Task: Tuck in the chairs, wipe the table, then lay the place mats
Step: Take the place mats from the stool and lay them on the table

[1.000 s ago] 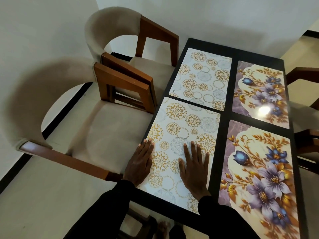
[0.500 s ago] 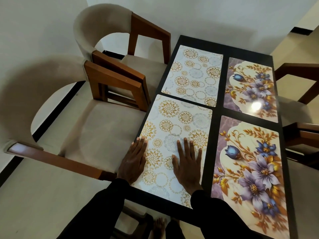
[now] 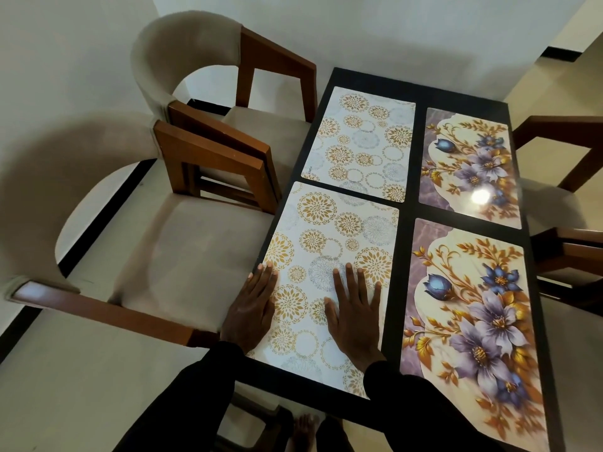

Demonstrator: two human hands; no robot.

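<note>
Two flat hands, left hand (image 3: 251, 308) and right hand (image 3: 354, 316), press the near mat (image 3: 329, 230); I'd guess thin, light, slick: lift by corner.

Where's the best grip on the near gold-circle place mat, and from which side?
The near gold-circle mat lies flat, so no top grasp. Its left long edge sits about flush with the table edge, by the left hand: probably pinch there, thumb on top, coming from the chair side.
</note>
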